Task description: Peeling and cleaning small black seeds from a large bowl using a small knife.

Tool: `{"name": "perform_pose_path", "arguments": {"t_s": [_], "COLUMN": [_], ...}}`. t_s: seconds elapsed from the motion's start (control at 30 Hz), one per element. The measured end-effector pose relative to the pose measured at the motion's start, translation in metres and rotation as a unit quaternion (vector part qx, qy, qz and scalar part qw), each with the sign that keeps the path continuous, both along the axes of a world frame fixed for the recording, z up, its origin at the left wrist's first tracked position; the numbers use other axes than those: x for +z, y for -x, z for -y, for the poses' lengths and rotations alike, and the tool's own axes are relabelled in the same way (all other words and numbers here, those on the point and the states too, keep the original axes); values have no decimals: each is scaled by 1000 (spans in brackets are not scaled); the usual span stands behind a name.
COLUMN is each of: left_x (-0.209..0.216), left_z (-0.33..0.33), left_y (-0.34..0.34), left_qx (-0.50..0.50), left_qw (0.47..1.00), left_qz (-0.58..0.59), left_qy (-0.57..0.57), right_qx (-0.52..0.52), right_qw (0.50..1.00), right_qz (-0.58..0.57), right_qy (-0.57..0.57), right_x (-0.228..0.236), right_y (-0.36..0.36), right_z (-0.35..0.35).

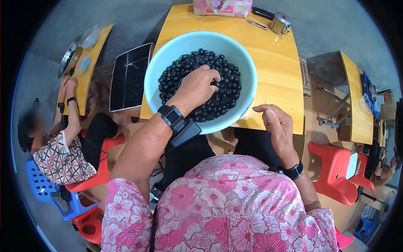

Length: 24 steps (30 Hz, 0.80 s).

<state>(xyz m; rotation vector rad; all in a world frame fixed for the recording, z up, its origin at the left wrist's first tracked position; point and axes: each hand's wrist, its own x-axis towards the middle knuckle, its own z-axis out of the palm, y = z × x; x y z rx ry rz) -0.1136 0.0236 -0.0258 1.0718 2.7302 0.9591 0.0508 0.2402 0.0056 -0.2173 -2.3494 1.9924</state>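
Observation:
A pale blue round basin [247, 69] on the yellow wooden table in front of me holds a heap of small black beads [178, 75] with holes through them. My left hand [197, 86] is down among these beads. Its fingers curl toward the thumb, and whatever they pinch is hidden. To the right of the basin, just off the table's near edge, my right hand [277, 124] is closed, with thumb and forefinger pressed around a thin needle [264, 100] that points upward. Any thread on the needle is too fine to make out.
On the table [275, 63] stand a lidded metal cup [281, 23], a pen-like tool [256, 24], a dark case [263, 13] and a pink package [222, 7]. An open box [131, 77] adjoins the table's left side. Another person [63, 155] sits at the left table; red stools [336, 172] stand right.

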Motion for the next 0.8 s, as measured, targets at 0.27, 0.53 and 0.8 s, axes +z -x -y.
{"name": "perform_pose_path", "arguments": {"t_s": [0.27,0.53,0.8], "left_x": [0,27,35], "left_z": [-2,5,24], "left_y": [-4,-56,-106], "left_qx": [17,17,-20], "left_qw": [1000,837,680], "left_qz": [-20,456,562], "left_qy": [9,-302,-472], "right_qx": [6,15,74], "right_qw": [1000,999,995], "right_qz": [-23,-43,-50], "right_qy": [5,8,34], "right_x": [8,7,18], "right_y": [-6,-16,-12], "right_z": [-4,3,28]}}
